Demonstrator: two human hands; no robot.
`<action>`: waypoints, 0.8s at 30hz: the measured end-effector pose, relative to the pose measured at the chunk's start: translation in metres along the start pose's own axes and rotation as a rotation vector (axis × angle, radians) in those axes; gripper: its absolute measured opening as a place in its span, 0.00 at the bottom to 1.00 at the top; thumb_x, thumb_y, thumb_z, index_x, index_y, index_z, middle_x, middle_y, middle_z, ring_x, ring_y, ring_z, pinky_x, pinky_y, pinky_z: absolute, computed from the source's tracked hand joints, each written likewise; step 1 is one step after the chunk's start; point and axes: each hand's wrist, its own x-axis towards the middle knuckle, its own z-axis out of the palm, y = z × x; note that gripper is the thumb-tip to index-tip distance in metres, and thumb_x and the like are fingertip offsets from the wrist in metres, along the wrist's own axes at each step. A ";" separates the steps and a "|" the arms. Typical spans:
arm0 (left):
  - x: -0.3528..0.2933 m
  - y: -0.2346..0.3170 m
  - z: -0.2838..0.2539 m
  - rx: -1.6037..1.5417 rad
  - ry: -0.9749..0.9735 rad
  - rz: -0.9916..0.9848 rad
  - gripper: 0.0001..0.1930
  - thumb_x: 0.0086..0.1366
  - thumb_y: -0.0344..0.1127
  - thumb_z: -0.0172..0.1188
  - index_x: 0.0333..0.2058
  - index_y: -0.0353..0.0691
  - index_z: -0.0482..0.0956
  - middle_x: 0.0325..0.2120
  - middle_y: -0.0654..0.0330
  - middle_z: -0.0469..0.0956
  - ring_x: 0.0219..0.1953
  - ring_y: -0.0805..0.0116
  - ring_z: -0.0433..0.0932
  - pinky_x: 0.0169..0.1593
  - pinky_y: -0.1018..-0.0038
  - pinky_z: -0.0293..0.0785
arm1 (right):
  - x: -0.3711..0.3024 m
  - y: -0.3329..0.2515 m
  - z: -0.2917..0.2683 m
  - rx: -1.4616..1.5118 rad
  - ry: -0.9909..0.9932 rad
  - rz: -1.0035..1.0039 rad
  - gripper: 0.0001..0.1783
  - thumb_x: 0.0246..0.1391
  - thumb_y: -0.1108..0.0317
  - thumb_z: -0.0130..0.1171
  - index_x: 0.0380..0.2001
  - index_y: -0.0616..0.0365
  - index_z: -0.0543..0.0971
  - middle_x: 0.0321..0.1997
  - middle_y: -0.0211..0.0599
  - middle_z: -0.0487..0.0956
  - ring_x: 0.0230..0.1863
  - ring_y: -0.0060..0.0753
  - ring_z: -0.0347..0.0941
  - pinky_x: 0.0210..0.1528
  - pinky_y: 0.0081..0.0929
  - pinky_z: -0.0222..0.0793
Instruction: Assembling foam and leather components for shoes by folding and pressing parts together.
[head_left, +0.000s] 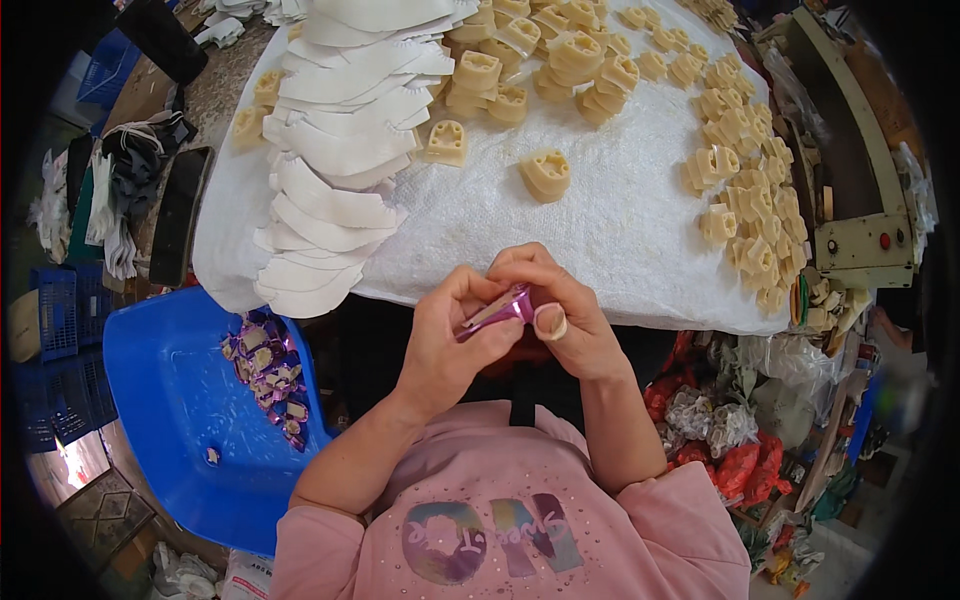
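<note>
Both my hands meet over my lap at the near edge of the table. Between them is a small shoe heel wrapped in shiny purple material, its pale inside showing along one side. My left hand pinches it from the left with thumb and fingers. From the right, my right hand curls its fingers round the other end, and its thumb has a pale tip. Just beyond my hands a single cream heel stands on the white woven cloth. Part of the wrapped heel is hidden by my fingers.
Overlapping white curved pieces run down the table's left side. Several cream heels are heaped at the back, more along the right edge. A blue bin at lower left holds purple-wrapped heels. A phone lies left; bagged scraps sit right.
</note>
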 end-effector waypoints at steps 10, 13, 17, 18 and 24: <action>-0.005 0.008 -0.020 0.432 -0.027 0.141 0.17 0.60 0.41 0.61 0.38 0.31 0.73 0.27 0.63 0.73 0.27 0.79 0.68 0.32 0.83 0.65 | 0.012 -0.015 0.010 -0.615 0.009 -0.156 0.15 0.51 0.64 0.58 0.39 0.60 0.71 0.37 0.42 0.69 0.39 0.43 0.64 0.43 0.32 0.62; -0.012 0.009 -0.031 0.497 0.050 0.235 0.14 0.56 0.34 0.66 0.35 0.32 0.74 0.30 0.64 0.72 0.32 0.79 0.69 0.36 0.81 0.66 | 0.020 -0.018 0.021 -0.767 -0.025 -0.210 0.14 0.48 0.67 0.59 0.37 0.60 0.71 0.36 0.43 0.70 0.38 0.46 0.63 0.42 0.36 0.62; -0.027 0.009 -0.053 0.466 0.185 0.338 0.11 0.53 0.33 0.67 0.32 0.34 0.76 0.23 0.63 0.72 0.25 0.78 0.69 0.30 0.81 0.66 | 0.042 -0.017 0.033 -0.681 -0.172 -0.258 0.15 0.46 0.68 0.61 0.37 0.60 0.72 0.36 0.42 0.70 0.39 0.46 0.64 0.42 0.36 0.61; -0.031 0.011 -0.060 0.493 0.258 0.378 0.10 0.53 0.31 0.67 0.31 0.34 0.76 0.23 0.63 0.72 0.26 0.78 0.69 0.30 0.81 0.66 | 0.049 -0.015 0.036 -0.676 -0.122 -0.231 0.15 0.45 0.69 0.61 0.37 0.60 0.72 0.36 0.41 0.70 0.39 0.45 0.64 0.43 0.36 0.61; -0.084 0.001 -0.138 0.930 0.837 0.425 0.10 0.55 0.27 0.59 0.37 0.33 0.75 0.27 0.58 0.73 0.28 0.71 0.71 0.35 0.75 0.69 | 0.086 0.005 0.045 -0.973 0.130 -0.320 0.18 0.39 0.76 0.62 0.38 0.60 0.74 0.36 0.39 0.71 0.39 0.44 0.64 0.40 0.38 0.60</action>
